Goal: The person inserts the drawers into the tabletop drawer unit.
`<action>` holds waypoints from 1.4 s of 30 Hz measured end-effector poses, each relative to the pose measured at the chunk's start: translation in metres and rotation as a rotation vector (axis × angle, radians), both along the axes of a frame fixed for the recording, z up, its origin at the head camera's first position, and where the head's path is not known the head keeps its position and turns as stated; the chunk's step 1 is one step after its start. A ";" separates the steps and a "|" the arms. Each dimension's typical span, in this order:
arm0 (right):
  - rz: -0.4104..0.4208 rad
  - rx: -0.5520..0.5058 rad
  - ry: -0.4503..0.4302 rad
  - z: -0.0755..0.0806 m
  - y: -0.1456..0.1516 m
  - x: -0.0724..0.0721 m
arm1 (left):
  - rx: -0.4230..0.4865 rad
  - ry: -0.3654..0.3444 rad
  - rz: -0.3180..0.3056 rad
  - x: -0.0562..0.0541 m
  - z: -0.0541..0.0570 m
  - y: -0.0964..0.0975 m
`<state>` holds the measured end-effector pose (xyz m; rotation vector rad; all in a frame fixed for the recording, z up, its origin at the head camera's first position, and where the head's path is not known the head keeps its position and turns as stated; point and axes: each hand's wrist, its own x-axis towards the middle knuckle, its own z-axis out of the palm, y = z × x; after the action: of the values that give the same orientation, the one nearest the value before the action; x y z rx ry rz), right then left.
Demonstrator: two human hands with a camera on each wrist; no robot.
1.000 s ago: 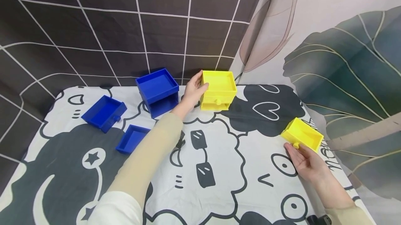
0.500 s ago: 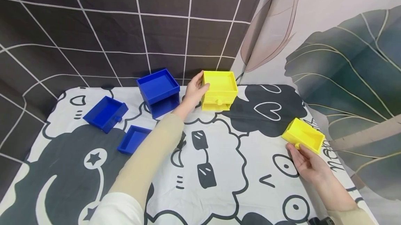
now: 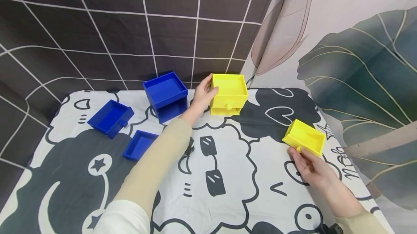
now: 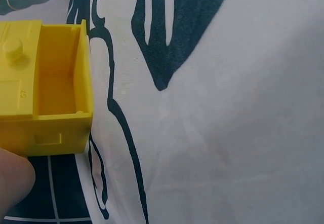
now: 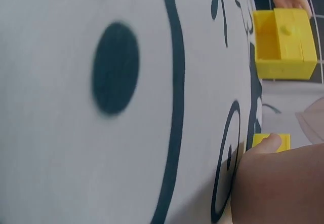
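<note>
Meanwhile, at lower right of the head view, a loose yellow drawer (image 3: 304, 137) is being held by the right hand (image 3: 309, 167), fingers curled under its knobbed front. At upper centre, the left side of a yellow cabinet (image 3: 228, 93) is being gripped by the left hand (image 3: 202, 95), thumb on its top rim. Left of that, a blue cabinet (image 3: 165, 95), a blue drawer (image 3: 110, 117) and a blue tray (image 3: 139, 145) are being left untouched on the cartoon-printed cloth (image 3: 228, 176).

Bright even light; wrist views blurred close-up.
</note>
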<state>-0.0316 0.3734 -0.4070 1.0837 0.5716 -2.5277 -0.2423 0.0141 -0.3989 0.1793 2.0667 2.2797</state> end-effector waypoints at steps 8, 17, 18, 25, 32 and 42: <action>0.091 0.040 0.031 0.001 -0.020 -0.009 | -0.002 -0.012 0.006 0.000 0.000 0.001; 0.201 0.137 0.088 0.004 -0.041 -0.018 | 0.033 0.016 0.000 0.001 0.000 0.002; 0.208 0.142 0.087 0.004 -0.043 -0.019 | 0.032 0.016 0.001 0.001 0.000 0.002; 0.254 0.152 0.108 0.002 -0.059 -0.026 | 0.020 0.003 0.004 0.001 0.001 0.001; 0.315 0.167 0.149 0.001 -0.075 -0.028 | 0.022 0.001 -0.003 0.002 0.001 0.002; 0.362 0.202 0.154 0.002 -0.101 -0.029 | 0.025 -0.004 -0.003 0.003 0.002 0.001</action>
<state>-0.0611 0.2725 -0.4047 0.7666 0.9868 -2.2805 -0.2393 0.0156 -0.3972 0.1781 2.0358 2.3027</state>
